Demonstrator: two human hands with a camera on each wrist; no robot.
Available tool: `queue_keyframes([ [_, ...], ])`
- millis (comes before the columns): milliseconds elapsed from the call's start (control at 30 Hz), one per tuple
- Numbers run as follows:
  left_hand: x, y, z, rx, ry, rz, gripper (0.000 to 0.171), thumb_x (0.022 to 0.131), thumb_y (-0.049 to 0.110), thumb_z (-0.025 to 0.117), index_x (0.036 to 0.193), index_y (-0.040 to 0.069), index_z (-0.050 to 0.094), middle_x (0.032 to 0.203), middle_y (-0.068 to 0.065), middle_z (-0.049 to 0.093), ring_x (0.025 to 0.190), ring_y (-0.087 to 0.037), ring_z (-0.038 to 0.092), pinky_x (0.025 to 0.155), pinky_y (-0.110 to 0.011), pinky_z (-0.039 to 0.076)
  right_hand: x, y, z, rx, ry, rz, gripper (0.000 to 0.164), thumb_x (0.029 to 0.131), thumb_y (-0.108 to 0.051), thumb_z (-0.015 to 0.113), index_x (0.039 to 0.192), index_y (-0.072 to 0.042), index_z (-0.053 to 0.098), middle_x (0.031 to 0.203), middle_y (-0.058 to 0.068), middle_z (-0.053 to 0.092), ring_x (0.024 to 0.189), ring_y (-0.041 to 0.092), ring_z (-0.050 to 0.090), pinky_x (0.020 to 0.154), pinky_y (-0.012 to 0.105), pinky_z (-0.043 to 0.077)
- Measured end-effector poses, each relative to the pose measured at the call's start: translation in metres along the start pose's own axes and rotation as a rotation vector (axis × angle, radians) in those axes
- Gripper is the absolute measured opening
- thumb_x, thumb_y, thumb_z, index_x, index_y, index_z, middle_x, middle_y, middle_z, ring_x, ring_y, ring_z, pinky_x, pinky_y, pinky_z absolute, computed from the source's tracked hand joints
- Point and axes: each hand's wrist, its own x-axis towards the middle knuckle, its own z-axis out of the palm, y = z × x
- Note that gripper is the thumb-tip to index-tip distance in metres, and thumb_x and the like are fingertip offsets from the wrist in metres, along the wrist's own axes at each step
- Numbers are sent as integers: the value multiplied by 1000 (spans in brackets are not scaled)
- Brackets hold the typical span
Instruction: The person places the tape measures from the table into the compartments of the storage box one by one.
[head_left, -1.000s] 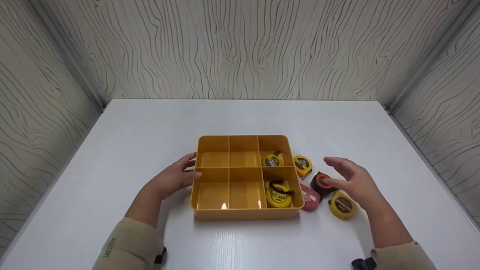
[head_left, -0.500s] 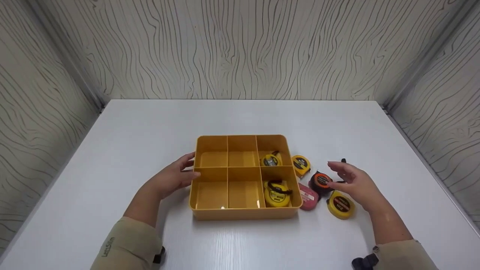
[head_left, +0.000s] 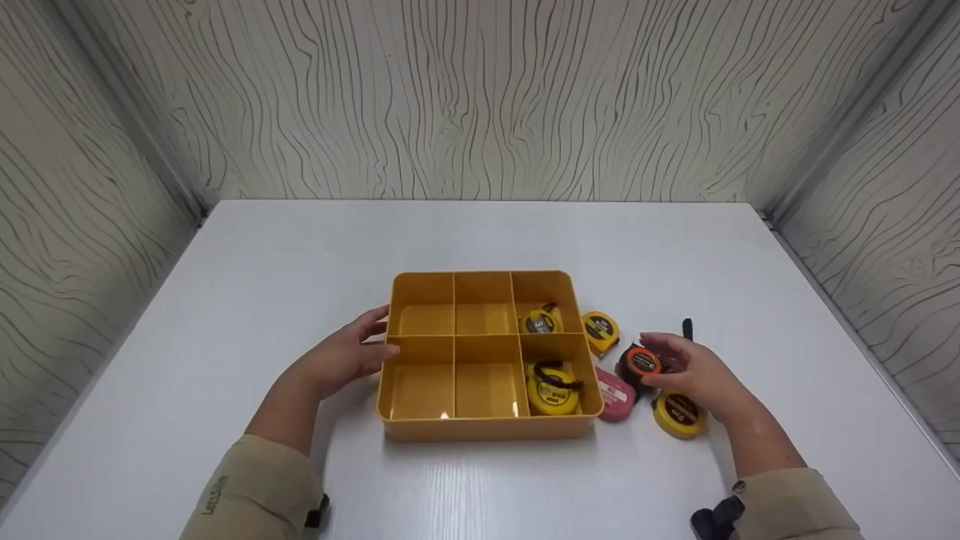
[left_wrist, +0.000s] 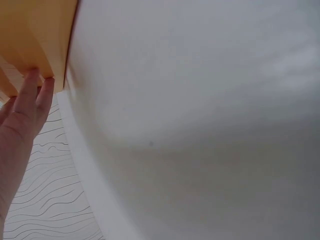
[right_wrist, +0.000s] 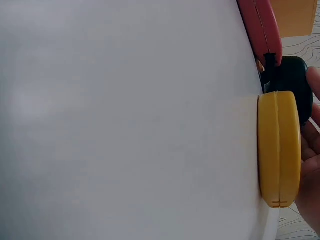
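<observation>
A yellow-orange divided box [head_left: 487, 430] sits in the middle of the table. My left hand [head_left: 341, 360] holds it by the left wall, thumb over the rim and fingers along the outside [left_wrist: 27, 102]. To the right of the box, my right hand [head_left: 697, 375] has thumb and fingers around a black tape measure [head_left: 639, 365] with an orange label. A pink tape measure [head_left: 616, 396] lies between that one and the box. Nearest my right wrist is a yellow tape measure [head_left: 679, 415], seen edge-on in the right wrist view [right_wrist: 279, 150].
Two yellow tape measures stand in the box's right compartments, one at the back [head_left: 541, 321] and one at the front [head_left: 553, 390]. Another yellow tape measure [head_left: 601, 332] lies against the box's right side. A black strap [head_left: 688, 328] shows behind my right hand. Wood-grain panels [head_left: 480, 97] enclose the table.
My right hand has moved left and slightly down, closing its thumb and fingers around the black tape measure. The left hand has stayed at the box.
</observation>
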Motion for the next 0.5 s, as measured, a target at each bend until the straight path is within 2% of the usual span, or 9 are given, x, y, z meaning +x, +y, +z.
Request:
queue_keyframes([
  [267,1,-3,-1,-14,-21,21,77,78,26,72,142,32,28,144,0,31,122,-19,45,98,-39,41,1,2,0,-38,-13,6,74,72,-32,76,135,-13,42,130,16,50,121,33,45,99,54,35],
  [500,1,-1,0,0,-13,1,77,79,28,71,142,33,28,144,1,31,123,-18,44,97,-38,41,1,3,0,-40,12,15,67,71,-31,77,127,-12,47,124,15,54,117,31,49,99,53,35],
])
